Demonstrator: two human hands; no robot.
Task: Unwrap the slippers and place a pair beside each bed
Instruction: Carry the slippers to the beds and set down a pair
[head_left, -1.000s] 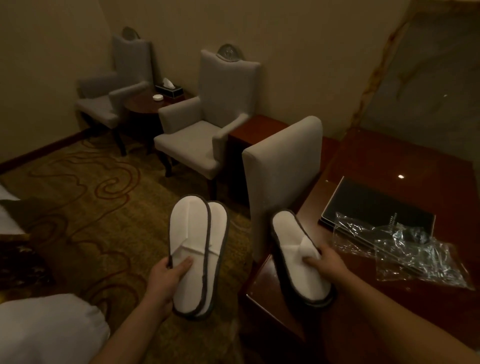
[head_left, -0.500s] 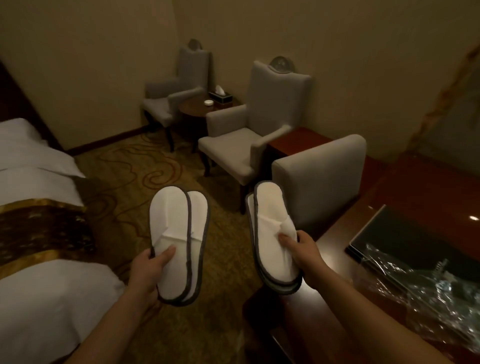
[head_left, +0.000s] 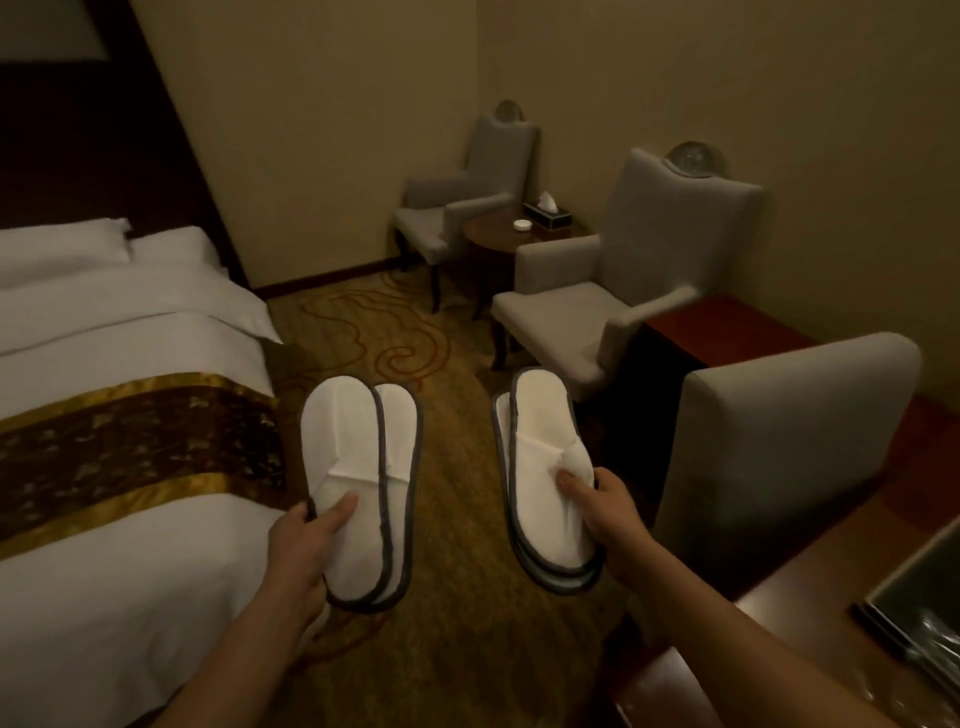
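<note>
I hold two stacked pairs of white slippers with grey trim in the air over the patterned carpet. My left hand (head_left: 304, 551) grips the left pair (head_left: 358, 478) by its toe end, thumb on top. My right hand (head_left: 605, 512) pinches the right pair (head_left: 540, 457) at the strap. Both pairs are unwrapped and point away from me. A bed (head_left: 104, 597) with white linen and a brown and gold runner lies at the left, its edge just beside the left pair.
A grey desk chair (head_left: 779, 441) stands close at the right, by a dark wooden desk (head_left: 810, 613) holding a black folder and clear wrappers. Two grey armchairs (head_left: 613, 296) flank a small round table (head_left: 509, 234) with a tissue box in the far corner. Carpet runs between bed and chairs.
My view has swung left from the desk toward the bed, which now fills the left side. The right pair has been lifted off the desk edge; both pairs stay held in front.
</note>
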